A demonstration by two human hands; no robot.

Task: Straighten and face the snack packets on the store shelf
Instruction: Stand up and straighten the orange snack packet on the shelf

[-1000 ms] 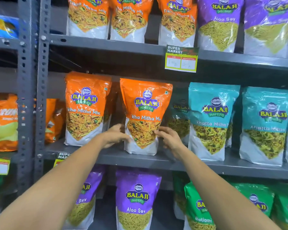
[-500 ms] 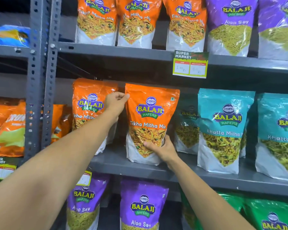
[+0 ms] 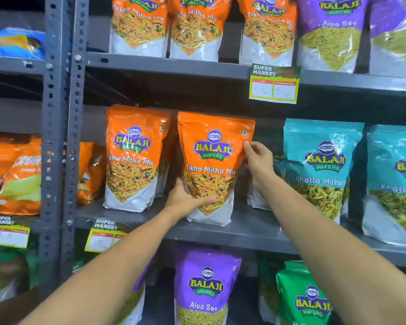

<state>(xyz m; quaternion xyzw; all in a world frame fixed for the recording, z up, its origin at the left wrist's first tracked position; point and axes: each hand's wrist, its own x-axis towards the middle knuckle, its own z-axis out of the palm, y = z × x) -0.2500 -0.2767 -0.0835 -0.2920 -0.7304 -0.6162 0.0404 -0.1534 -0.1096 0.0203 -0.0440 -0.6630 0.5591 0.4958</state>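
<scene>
An orange Tikha Mitha Mix packet (image 3: 215, 146) stands upright on the middle grey shelf (image 3: 251, 227), label facing me. My left hand (image 3: 185, 199) grips its lower left part, thumb across the front. My right hand (image 3: 258, 160) pinches its upper right edge. A second orange Tikha Mitha Mix packet (image 3: 133, 158) stands just to its left, turned slightly. Teal Khatta Mitha packets (image 3: 321, 165) stand to the right, one partly hidden behind my right hand.
Orange and purple packets line the top shelf (image 3: 174, 66). Purple Aloo Sev (image 3: 205, 287) and green packets (image 3: 302, 299) fill the shelf below. Price tags (image 3: 274, 84) hang on shelf edges. Grey perforated uprights (image 3: 63, 137) divide off a left bay with orange bags (image 3: 12, 174).
My left hand dropped from the packet's upper left corner to its lower left. My right hand rose from the bottom front to the upper right edge. The view moved closer.
</scene>
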